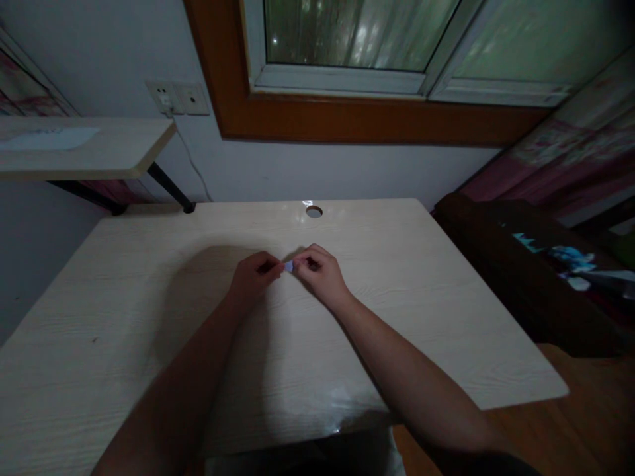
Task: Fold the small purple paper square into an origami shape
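Observation:
Between my two hands, over the middle of the desk, is a small pale bluish-white piece (pixel 288 266), too small to tell whether it is paper or something else. My left hand (pixel 254 277) pinches its left end between thumb and fingertips. On the other side, my right hand (pixel 320 271) pinches the right end, its fingers curled. Most of the piece is hidden by the fingertips. Both hands are close to the light wood-grain desk (pixel 397 264), and my left arm casts a shadow on it.
A raised shelf (pixel 124 145) on black legs stands at the back left, with a white sheet (pixel 54 138) on it. Behind it a cord (pixel 191 158) hangs from a wall socket (pixel 166 97). A round cable hole (pixel 314 211) lies near the desk's back edge. Dark furniture (pixel 496 264) stands at right.

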Action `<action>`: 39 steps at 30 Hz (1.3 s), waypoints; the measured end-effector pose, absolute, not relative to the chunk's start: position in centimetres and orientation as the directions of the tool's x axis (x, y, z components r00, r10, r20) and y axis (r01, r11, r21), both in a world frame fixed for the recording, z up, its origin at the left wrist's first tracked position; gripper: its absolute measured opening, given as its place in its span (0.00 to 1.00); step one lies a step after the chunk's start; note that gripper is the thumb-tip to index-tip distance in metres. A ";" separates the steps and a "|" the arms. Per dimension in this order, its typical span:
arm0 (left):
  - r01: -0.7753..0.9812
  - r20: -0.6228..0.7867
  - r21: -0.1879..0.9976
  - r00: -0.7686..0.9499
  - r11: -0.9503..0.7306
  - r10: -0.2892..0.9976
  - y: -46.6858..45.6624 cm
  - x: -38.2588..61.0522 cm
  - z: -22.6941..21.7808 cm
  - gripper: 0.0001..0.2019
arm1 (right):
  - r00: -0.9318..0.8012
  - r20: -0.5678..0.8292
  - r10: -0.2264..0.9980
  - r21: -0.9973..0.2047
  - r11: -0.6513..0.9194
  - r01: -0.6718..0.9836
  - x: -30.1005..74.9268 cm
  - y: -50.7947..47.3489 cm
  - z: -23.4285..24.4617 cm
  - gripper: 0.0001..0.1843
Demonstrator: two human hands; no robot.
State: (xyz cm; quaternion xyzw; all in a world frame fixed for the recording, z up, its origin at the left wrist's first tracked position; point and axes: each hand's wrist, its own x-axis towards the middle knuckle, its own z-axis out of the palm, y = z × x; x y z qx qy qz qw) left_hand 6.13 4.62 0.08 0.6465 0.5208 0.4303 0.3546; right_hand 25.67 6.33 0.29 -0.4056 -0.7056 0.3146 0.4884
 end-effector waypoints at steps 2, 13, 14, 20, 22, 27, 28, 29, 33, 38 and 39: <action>0.309 0.160 0.936 0.054 -0.169 0.986 4.6 6.1 0.1 0.10 | -0.142 0.418 0.897 -0.861 0.441 0.255 25.8 6.5 0.1 0.04; 0.253 0.120 0.958 0.070 -0.134 0.990 4.7 6.4 0.3 0.12 | -0.348 0.398 0.848 -0.828 0.496 0.262 25.5 6.0 0.5 0.09; 0.261 0.123 0.955 0.075 -0.139 0.989 4.7 6.4 0.2 0.11 | -0.349 0.403 0.846 -0.820 0.503 0.272 25.5 6.0 0.5 0.09; 0.349 0.155 0.920 0.097 -0.179 0.983 4.7 6.3 0.1 0.11 | -0.367 0.418 0.831 -0.790 0.532 0.305 25.4 6.0 0.4 0.09; 0.358 0.141 0.918 0.100 -0.168 0.985 4.6 6.3 0.2 0.10 | -0.362 0.420 0.832 -0.790 0.532 0.306 25.4 6.0 0.4 0.09; 0.297 0.123 0.943 0.099 -0.147 0.988 4.6 6.4 0.2 0.09 | -0.320 0.419 0.850 -0.814 0.507 0.283 25.6 6.0 0.5 0.08; 0.284 0.115 0.949 0.090 -0.136 0.989 4.6 6.4 0.2 0.09 | -0.303 0.413 0.859 -0.824 0.494 0.278 25.6 6.0 0.5 0.07; 0.272 0.106 0.954 0.080 -0.124 0.991 4.6 6.3 0.3 0.09 | -0.281 0.403 0.871 -0.836 0.476 0.274 25.7 6.1 0.4 0.07; 0.217 0.097 0.971 0.006 -0.096 0.995 4.7 6.2 0.7 0.08 | -0.147 0.328 0.933 -0.907 0.355 0.228 26.1 6.5 -0.1 0.08; 0.177 0.121 0.978 -0.059 -0.109 0.991 4.8 6.2 0.7 0.07 | -0.169 0.311 0.935 -0.920 0.341 0.192 26.1 6.7 -0.2 0.09; 0.173 0.132 0.978 -0.053 -0.121 0.990 4.8 6.2 0.5 0.07 | -0.193 0.322 0.927 -0.913 0.358 0.196 26.1 6.6 -0.1 0.09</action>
